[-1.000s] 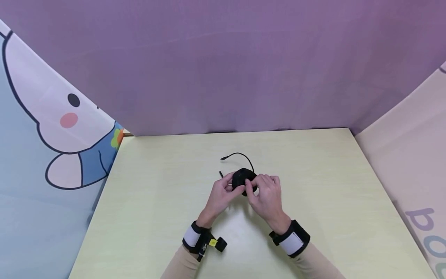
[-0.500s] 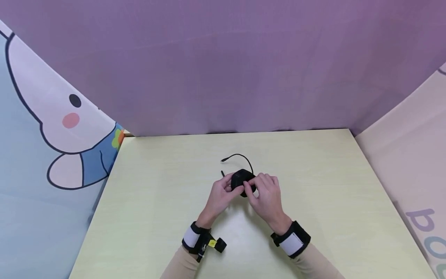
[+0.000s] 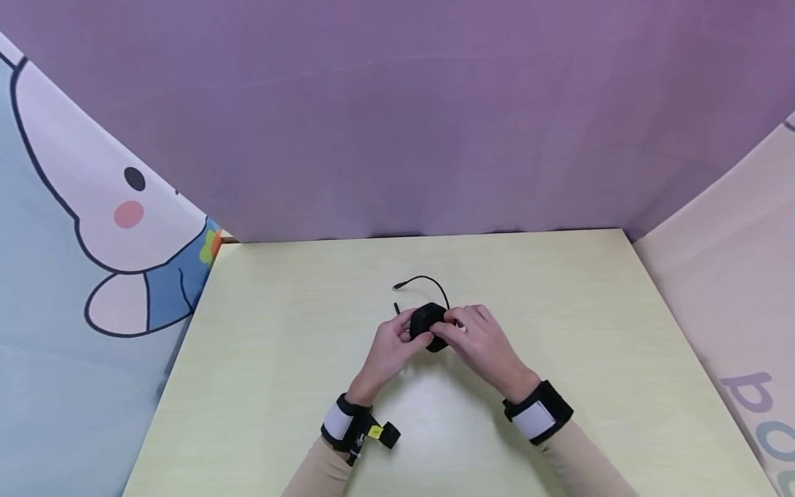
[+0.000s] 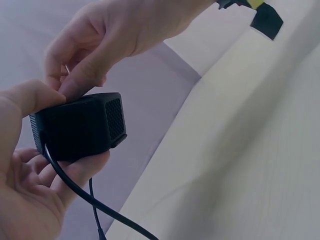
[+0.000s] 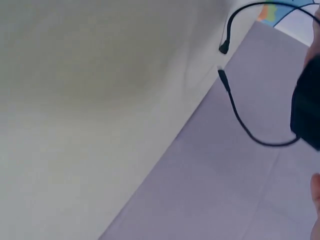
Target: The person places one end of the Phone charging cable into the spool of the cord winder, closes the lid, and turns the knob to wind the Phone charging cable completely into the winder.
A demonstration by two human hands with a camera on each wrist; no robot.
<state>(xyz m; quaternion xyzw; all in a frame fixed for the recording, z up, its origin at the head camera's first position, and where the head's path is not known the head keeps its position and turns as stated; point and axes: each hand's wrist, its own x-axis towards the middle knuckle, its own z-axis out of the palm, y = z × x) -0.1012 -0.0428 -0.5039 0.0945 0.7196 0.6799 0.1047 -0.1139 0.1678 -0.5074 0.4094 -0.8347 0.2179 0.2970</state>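
A small black boxy device (image 3: 425, 320) with cables is held between both hands above the table. My left hand (image 3: 389, 348) grips it from the left; the left wrist view shows the thumb on top and fingers underneath. My right hand (image 3: 481, 345) pinches at its near right side, thumb against the face and fingers curled. In the left wrist view, the device (image 4: 80, 125) has a textured side, and a small pale bit shows among the right fingers. One black cable (image 5: 245, 125) curves away to a plug; a second cable (image 5: 260, 4) ends in another connector.
The pale wooden table (image 3: 279, 386) spreads below the hands. A purple cloth (image 3: 397, 124) stands behind its far edge, with printed cloth panels on the left and right. A strap with a small camera (image 3: 390, 435) sits on the left wrist.
My right wrist has swung outward to the right, and the right thumb now lies flatter across the device. The device has shifted slightly left and nearer. The left hand keeps its grip.
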